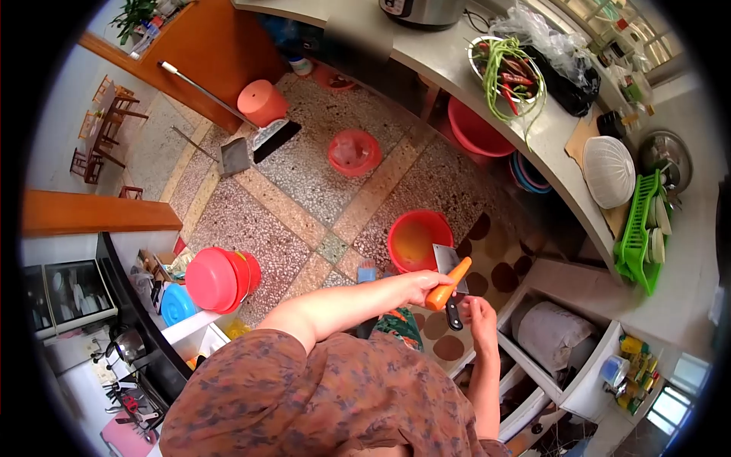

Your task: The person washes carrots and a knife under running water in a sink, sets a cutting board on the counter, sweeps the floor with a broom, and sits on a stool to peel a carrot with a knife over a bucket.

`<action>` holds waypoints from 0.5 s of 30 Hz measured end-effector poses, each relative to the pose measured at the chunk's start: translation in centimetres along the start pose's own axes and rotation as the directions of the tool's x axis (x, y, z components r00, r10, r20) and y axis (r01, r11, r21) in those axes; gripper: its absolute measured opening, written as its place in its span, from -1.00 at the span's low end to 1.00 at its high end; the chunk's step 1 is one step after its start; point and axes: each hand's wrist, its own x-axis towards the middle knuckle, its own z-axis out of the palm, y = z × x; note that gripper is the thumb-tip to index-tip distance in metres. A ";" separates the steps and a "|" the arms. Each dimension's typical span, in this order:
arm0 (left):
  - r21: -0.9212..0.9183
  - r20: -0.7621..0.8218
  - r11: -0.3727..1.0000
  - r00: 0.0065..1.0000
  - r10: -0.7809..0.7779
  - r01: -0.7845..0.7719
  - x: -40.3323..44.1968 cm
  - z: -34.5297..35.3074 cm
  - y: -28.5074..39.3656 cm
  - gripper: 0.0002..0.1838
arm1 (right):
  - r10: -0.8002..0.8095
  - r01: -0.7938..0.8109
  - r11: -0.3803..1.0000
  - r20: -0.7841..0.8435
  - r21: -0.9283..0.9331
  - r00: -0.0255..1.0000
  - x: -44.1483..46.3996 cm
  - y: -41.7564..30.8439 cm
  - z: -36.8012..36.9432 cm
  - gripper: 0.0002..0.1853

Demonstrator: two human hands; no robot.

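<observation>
My left hand (428, 288) is closed around an orange carrot (451, 286), which slants up to the right. Just behind the carrot is the blade of a cleaver (445, 257). Its black handle (454, 314) points down below my left hand, so both seem to be held together there. Beside the handle, on its right, my right hand (480, 316) has its fingers curled together; whatever they may hold is too small to make out. A red basin (419, 236) with yellowish liquid stands on the floor beyond the blade.
A curved counter (567, 164) runs along the right, bearing a bowl of peppers and long beans (512, 72) and a green dish rack (638, 232). An open drawer (560, 335) juts out at right. Red buckets (221, 279) stand at left; a pink bin (355, 152) is on the floor.
</observation>
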 end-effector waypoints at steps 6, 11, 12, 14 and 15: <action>-0.101 -0.038 0.995 0.999 0.023 -0.027 0.3 -1.2 1.0 -0.65 | 0.044 -0.031 0.997 -0.173 0.076 0.984 5.4 6.2 -3.0 -0.80; -0.189 0.049 0.981 0.998 0.051 -0.041 2.2 -5.2 0.3 -0.61 | 0.161 -0.154 0.986 -0.147 0.056 0.976 12.2 16.1 -3.0 -0.82; -0.198 0.017 0.980 1.000 0.022 -0.018 2.5 -5.6 0.3 -0.65 | 0.177 -0.177 0.984 -0.141 0.007 0.974 14.2 18.9 -2.7 -0.82; -0.212 -0.002 0.977 1.000 0.021 -0.021 3.2 -7.3 0.2 -0.64 | 0.148 -0.171 0.981 -0.214 -0.091 0.966 18.2 25.0 -1.4 -0.80; -0.214 -0.004 0.977 1.000 -0.008 0.007 3.4 -8.0 0.2 -0.64 | 0.155 -0.183 0.976 -0.214 -0.121 0.964 19.2 25.5 -0.7 -0.79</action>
